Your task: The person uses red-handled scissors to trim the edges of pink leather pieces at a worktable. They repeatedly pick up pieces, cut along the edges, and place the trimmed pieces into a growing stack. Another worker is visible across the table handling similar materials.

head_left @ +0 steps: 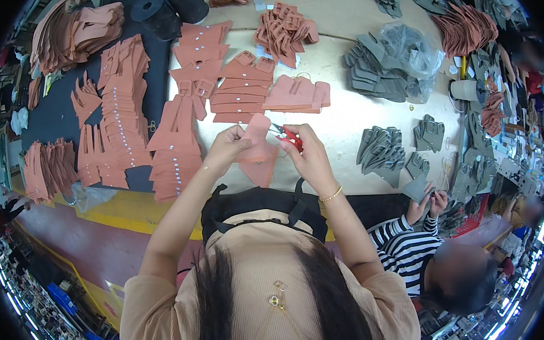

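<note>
My left hand pinches a flat salmon-coloured cut piece with a rounded top, held up over the table's near edge. Below it hangs a pointed lower part of the same colour; I cannot tell if the two are joined. In my right hand are small thread snips with red handles, their metal tips close to the piece's right edge. Just beyond my hands lie a stack of salmon pieces and a few paler pink pieces.
Long overlapping rows of salmon pieces cover the left side. Thread cones stand at the far left. Grey pieces and a clear plastic bag lie to the right. Beside me on the right, a person in a striped top handles a grey piece.
</note>
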The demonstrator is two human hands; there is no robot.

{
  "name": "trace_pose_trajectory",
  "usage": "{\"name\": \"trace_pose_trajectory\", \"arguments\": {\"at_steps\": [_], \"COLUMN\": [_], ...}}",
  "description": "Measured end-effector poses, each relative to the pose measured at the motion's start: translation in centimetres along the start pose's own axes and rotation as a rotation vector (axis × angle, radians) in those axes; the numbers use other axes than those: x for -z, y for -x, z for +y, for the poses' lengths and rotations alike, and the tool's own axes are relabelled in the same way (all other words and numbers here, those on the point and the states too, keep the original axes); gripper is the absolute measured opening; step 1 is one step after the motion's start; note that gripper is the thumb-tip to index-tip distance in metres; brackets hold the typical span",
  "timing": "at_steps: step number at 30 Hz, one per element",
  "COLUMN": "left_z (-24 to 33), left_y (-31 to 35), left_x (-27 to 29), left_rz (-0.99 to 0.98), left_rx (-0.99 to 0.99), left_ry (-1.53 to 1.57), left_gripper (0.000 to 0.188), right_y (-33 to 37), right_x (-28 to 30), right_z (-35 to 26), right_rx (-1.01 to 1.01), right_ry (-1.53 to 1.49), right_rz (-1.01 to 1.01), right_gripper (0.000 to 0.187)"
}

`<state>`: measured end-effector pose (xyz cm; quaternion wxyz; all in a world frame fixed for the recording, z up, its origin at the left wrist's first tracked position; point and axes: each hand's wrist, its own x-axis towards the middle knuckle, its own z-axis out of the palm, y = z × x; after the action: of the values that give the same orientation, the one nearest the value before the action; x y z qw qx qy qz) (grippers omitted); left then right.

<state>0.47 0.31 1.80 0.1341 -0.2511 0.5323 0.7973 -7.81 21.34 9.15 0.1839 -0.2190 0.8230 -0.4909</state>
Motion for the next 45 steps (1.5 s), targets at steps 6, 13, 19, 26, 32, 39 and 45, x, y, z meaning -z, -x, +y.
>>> {"name": "trace_pose_trajectory", "arguments": {"at_steps": [6, 13, 19, 26, 32, 39, 45], "left_z": [9.2, 12.2, 12.4, 12.5, 12.5, 13.6, 14.0], "left_y": [6.4, 9.8, 11.4, 11.9, 11.1, 11.3, 11.6], "left_x": [-5.0, -7.2, -7.8, -8.4, -7.5, -7.7, -7.1], "left_rz": [0.020, -0.070, -0.063, -0.065, -0.174, -0.420, -0.432], "left_rx": [-0.111, -0.235, -0.300, -0.348, -0.272, 0.002, -0.066], "left_ry": [0.209, 0.193, 0.190, 0.138, 0.243, 0.830, 0.749], "left_gripper": [0.031, 0.044, 0.040, 0.036, 0.034, 0.058, 0.079], "right_y": [1.0, 1.6, 2.4, 3.1, 3.3, 4.1, 5.6], "right_x": [1.0, 2.2, 3.0, 3.6, 3.7, 6.5, 7.4], "right_z": [-5.9, -9.9, -11.7, -12.2, -11.2, -10.7, -11.9], "right_rx": [0.222, 0.320, 0.374, 0.330, 0.180, 0.203, 0.202], "right_ry": [-0.035, -0.014, 0.059, 0.039, -0.306, -0.343, -0.134], "right_rz": [0.178, 0.316, 0.344, 0.324, 0.314, 0.403, 0.244], "right_gripper": [0.040, 0.041, 0.040, 0.036, 0.030, 0.034, 0.040]}}
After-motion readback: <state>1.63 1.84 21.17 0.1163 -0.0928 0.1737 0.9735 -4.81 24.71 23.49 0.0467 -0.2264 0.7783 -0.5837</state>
